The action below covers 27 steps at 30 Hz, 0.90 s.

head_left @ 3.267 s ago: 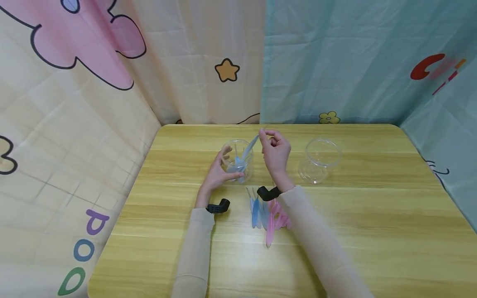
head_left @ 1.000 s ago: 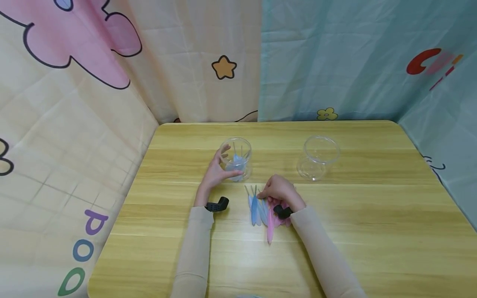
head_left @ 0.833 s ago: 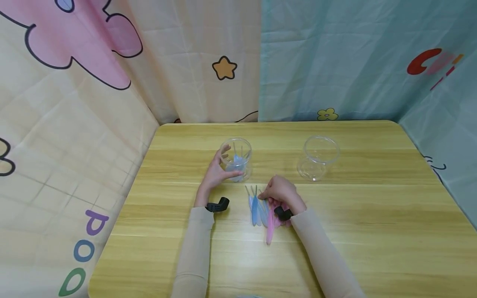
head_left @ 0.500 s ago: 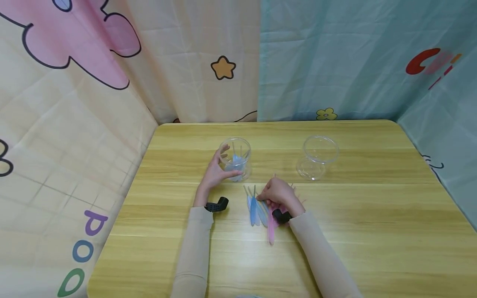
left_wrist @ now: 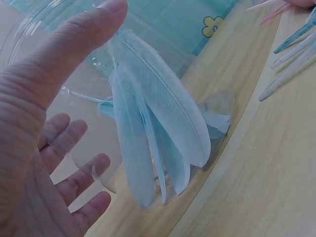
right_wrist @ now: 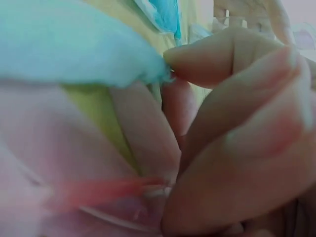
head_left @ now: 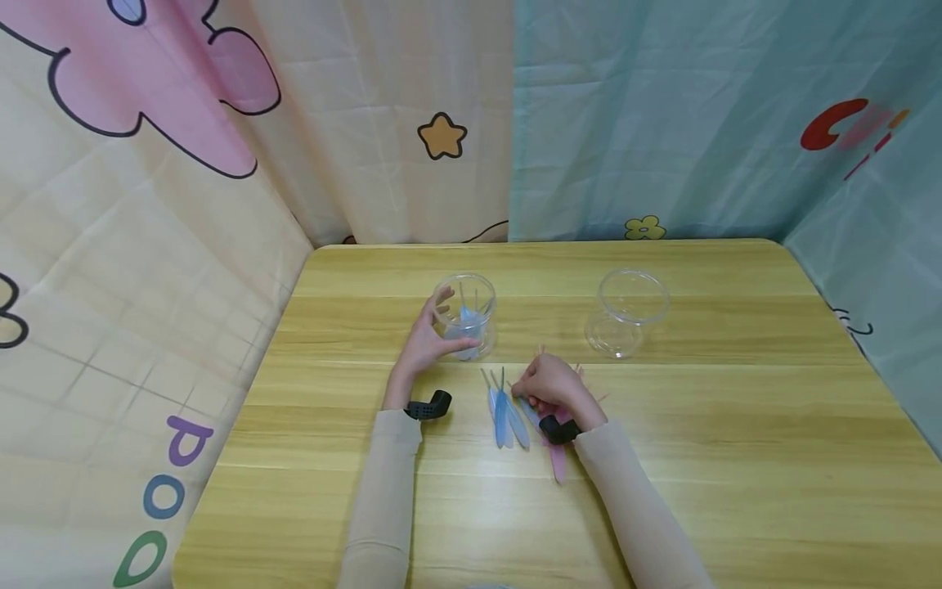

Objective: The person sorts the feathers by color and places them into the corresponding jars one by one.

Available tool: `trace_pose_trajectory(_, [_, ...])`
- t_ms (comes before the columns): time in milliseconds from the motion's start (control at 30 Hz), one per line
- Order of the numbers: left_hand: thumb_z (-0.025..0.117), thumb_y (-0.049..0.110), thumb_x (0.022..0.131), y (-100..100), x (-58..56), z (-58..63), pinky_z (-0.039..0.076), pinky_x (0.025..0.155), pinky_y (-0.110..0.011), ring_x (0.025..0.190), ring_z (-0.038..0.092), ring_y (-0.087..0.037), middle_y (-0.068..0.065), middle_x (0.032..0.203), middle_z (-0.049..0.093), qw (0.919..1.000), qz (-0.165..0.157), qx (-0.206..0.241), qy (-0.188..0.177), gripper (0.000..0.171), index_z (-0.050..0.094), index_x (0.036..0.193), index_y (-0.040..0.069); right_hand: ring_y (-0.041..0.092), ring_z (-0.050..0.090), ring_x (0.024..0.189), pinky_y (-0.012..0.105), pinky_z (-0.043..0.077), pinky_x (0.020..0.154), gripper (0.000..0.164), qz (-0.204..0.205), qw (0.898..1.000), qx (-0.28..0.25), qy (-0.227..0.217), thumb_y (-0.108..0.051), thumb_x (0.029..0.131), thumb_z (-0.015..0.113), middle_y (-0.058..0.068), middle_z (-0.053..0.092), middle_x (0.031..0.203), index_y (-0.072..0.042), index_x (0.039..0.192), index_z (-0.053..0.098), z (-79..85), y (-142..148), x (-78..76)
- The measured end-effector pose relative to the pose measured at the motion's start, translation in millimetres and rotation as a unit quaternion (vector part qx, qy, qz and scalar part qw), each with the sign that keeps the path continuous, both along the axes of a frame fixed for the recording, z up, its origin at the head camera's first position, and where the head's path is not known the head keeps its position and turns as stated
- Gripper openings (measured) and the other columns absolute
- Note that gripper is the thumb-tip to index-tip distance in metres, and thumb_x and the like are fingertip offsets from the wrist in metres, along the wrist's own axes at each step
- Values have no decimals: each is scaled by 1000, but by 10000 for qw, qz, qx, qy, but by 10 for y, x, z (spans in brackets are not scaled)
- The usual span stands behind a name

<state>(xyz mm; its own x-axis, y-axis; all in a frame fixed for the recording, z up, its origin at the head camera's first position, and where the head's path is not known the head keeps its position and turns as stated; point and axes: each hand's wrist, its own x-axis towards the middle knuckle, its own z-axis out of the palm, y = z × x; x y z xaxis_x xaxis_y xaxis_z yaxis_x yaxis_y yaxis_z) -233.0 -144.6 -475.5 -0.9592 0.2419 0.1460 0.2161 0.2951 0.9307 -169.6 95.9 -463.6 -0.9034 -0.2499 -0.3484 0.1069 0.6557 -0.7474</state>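
My left hand (head_left: pixel 427 342) wraps around a clear plastic cup (head_left: pixel 486 296), thumb in front and fingers behind. Several light-blue feathers (left_wrist: pixel 163 108) stand in that cup, quills up. My right hand (head_left: pixel 552 383) is low over the table, thumb and forefinger pinching a blue feather (right_wrist: pixel 84 44) near its quill end. Left of this hand, several loose blue feathers (head_left: pixel 500 421) lie fanned out. Pink feathers (head_left: pixel 558 468) lie under the right hand and wrist, mostly hidden in the head view.
A second clear cup (head_left: pixel 631 317) stands at the back right of the wooden table (head_left: pixel 736 458). Printed curtains (head_left: pixel 368 147) enclose the table's back and sides. A pale rounded edge (head_left: pixel 489 586) shows at the bottom of the head view.
The right hand has come down from above the left cup, where it held a feather, to the loose feathers. A blue and a pink feather have swung rightward under it. The left hand stays put.
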Motion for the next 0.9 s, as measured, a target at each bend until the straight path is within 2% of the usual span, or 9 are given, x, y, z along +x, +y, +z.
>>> trace_pose_trajectory(133, [88, 34, 65, -1, -2, 9, 30, 101, -54, 132, 32, -24, 6, 148, 33, 10000, -5, 4, 15, 106, 26, 149, 14, 9, 42, 38, 21, 33, 35, 31, 38, 10000, 2, 53, -18, 79, 70, -2, 47, 46, -7, 53, 57, -11, 17, -15])
trace_pose_trajectory(233, [88, 34, 65, -2, -4, 16, 30, 101, -55, 132, 31, -24, 6, 148, 33, 10000, -5, 0, 24, 106, 26, 149, 14, 9, 43, 40, 22, 34, 36, 28, 28, 9998, -196, 6, -18, 79, 68, -1, 48, 48, -7, 56, 58, -12, 44, -33])
trace_pose_trajectory(433, [88, 34, 65, -1, 0, 32, 29, 102, -54, 133, 31, -25, 5, 149, 32, 10000, -2, -21, 31, 107, 24, 150, 15, 10, 44, 43, 22, 36, 41, 18, 67, 9927, -1198, -123, -15, 85, 62, 0, 48, 51, -2, 73, 63, 13, 120, -107])
trace_pose_trajectory(633, [88, 31, 66, 0, 4, 35, 30, 102, -54, 133, 31, -27, 2, 149, 32, 10000, -34, -26, 76, 107, 24, 150, 15, 8, 40, 43, 21, 36, 42, 25, -191, 9721, -2336, -88, -16, 89, 61, -1, 43, 51, 9, 90, 62, 129, 130, -214])
trace_pose_trajectory(800, [88, 32, 66, 2, 13, 22, 31, 101, -55, 133, 31, -27, 2, 149, 31, 10000, -45, -10, 49, 107, 24, 150, 18, 9, 39, 43, 22, 38, 43, 25, -528, 9544, -2911, 386, -15, 93, 59, 0, 42, 51, 10, 92, 60, 312, 56, -336])
trace_pose_trajectory(900, [88, 33, 66, 8, 23, 15, 31, 101, -55, 133, 31, -27, 2, 149, 31, 10000, -36, -9, 38, 107, 24, 150, 19, 10, 40, 43, 22, 39, 43, 21, -828, 9349, -3353, 815, -14, 93, 59, 0, 43, 51, 7, 93, 60, 435, -31, -411])
